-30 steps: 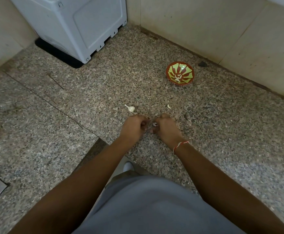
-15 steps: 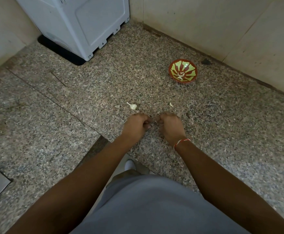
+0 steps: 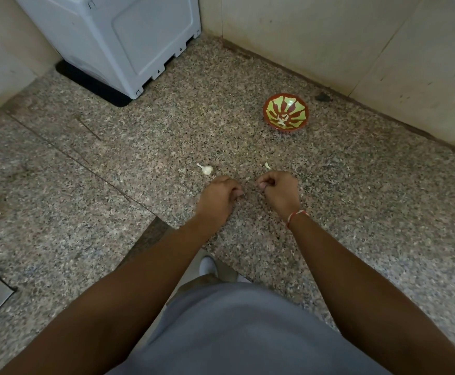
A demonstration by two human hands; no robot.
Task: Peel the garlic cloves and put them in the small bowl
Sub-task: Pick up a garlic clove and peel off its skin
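Garlic cloves are what I'm working through: one unpeeled clove point(image 3: 207, 169) lies on the speckled granite counter point(image 3: 356, 212) just beyond my left hand point(image 3: 219, 199), and pale peeled pieces point(image 3: 281, 121) sit in the small bowl point(image 3: 285, 112), a glossy red-and-green round dish well beyond. Both my left and right hand point(image 3: 277, 191) are curled, slightly apart; I can't tell whether either pinches a clove or skin. I judge I'm mid-peel, and next comes stripping papery skin, then carrying the clove to the bowl.
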